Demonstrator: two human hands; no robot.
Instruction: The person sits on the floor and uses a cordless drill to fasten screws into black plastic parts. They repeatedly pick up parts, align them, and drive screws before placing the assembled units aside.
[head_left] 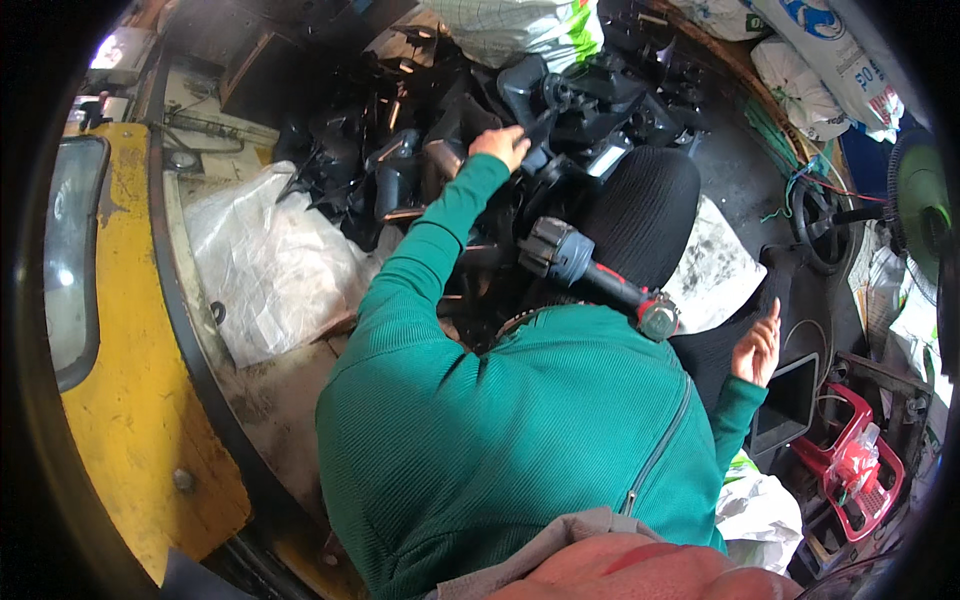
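Observation:
My left hand (503, 147) reaches forward into a heap of black plastic parts (400, 180). Its fingers are bent round the edge of one black plastic part (540, 135); the far side of the grip is hidden. Off to the right, my right hand (757, 350) is raised beside my leg, holding nothing, with its fingers apart and partly stretched. A cordless power tool (590, 265) with a dark grey and red body and a round metal head lies across my lap, touched by neither hand.
A yellow panel (125, 420) stands at the left, beside a crumpled white plastic sheet (275, 270). White sacks (520, 30) lie beyond the heap. On the right are a green fan (920, 190), a black wheel (820, 225), a dark tray (785, 405) and a red plastic frame (870, 500).

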